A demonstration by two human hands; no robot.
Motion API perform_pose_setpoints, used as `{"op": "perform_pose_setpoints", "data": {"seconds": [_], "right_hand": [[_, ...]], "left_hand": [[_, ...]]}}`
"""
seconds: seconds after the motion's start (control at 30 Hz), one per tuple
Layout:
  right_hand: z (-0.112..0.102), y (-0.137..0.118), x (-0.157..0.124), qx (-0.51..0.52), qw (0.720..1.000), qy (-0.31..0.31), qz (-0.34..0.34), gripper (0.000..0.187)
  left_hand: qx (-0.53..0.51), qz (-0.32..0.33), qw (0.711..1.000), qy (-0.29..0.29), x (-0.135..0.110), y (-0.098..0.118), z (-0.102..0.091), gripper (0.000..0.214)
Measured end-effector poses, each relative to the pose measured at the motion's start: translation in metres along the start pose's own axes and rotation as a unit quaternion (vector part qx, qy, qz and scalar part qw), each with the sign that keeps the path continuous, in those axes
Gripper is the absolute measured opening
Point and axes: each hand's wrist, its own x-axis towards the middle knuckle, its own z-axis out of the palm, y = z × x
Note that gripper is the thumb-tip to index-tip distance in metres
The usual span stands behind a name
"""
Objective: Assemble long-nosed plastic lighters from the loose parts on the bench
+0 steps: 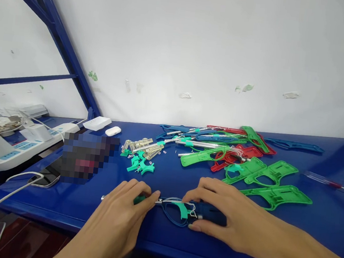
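In front of me on the blue bench lies a blue gun-shaped lighter shell [176,224], with a teal trigger [183,211] and white wires [193,210] in it. My left hand [128,207] is closed over its barrel end, where a metal tube [159,201] shows beside the thumb. My right hand [227,212] grips the handle end, thumb on the near side and fingers on the far side. Palms and some fingertips are hidden. Beyond my left hand are loose teal triggers [145,167] and a heap of beige parts [153,151].
Green shell halves [291,195] lie beyond my right hand, with red shells [254,152] and blue shells [294,145] behind. A clear tube with a red part [335,185] lies at right. At left are a phone [50,173], a white case [113,131] and a power strip [29,150] with cables.
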Motion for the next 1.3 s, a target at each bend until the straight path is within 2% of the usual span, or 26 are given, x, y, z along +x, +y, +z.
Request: {"op": "perform_pose_setpoints", "data": {"seconds": [0.5,0.93,1.0,1.2,1.3], "right_hand": [[-0.0016,-0.0021,-0.0020,-0.017,1.000,0.011,-0.005,0.029],[0.0003,0.0002,0.0006,-0.041,0.998,0.044,-0.035,0.025],[0.0010,0.0004,0.0003,-0.048,0.998,0.038,-0.033,0.029],[-0.0016,-0.0020,-0.0009,-0.039,0.999,0.001,0.024,0.066],[-0.0054,-0.0037,0.0000,-0.005,0.999,-0.018,0.026,0.059]], "left_hand": [[-0.020,0.005,0.999,0.027,0.0036,0.0023,0.0043,0.054],[0.073,0.032,0.997,0.019,0.0057,0.0042,0.0024,0.064],[0.086,0.037,0.995,0.019,0.0049,0.0051,0.0034,0.063],[0.081,0.032,0.996,0.011,0.0035,0.0060,0.0047,0.060],[0.049,0.032,0.998,0.001,0.0042,0.0047,0.0026,0.056]]}}
